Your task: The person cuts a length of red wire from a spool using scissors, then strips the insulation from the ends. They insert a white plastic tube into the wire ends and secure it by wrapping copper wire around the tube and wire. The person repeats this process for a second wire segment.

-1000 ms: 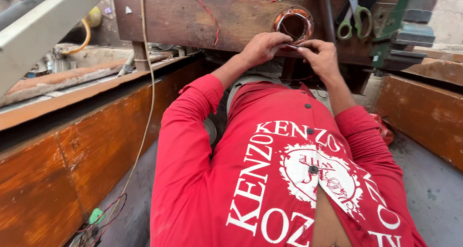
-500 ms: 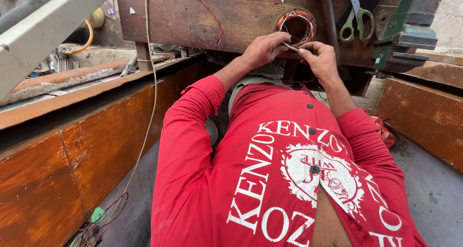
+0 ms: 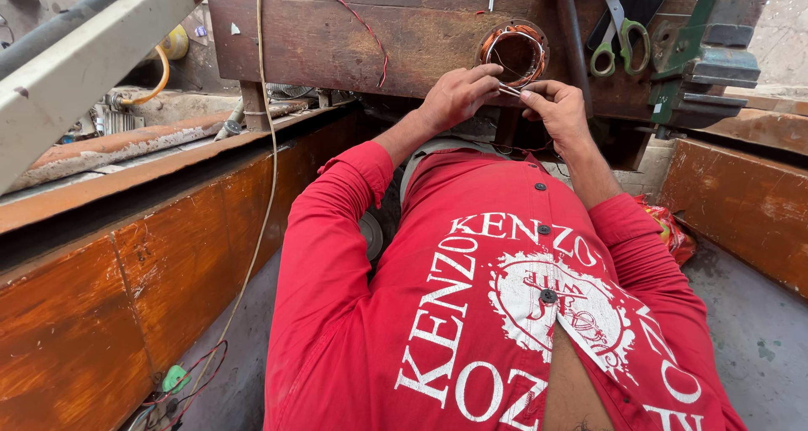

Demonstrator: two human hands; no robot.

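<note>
1. Head view: my left hand (image 3: 454, 97) and right hand (image 3: 555, 111) pinch a thin wire lead (image 3: 508, 88) between closed fingers.
2. Just beyond the fingers, the copper-wound stator (image 3: 513, 50) sits on the table (image 3: 353, 35); I'd keep the lead taut.
3. Past my right fingers lie green-handled scissors (image 3: 621, 44).

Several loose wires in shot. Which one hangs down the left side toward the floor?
The long tan cord. It drops from the top edge to the floor; the red wire just curls on the bench, and the yellow one sits far left.
</note>
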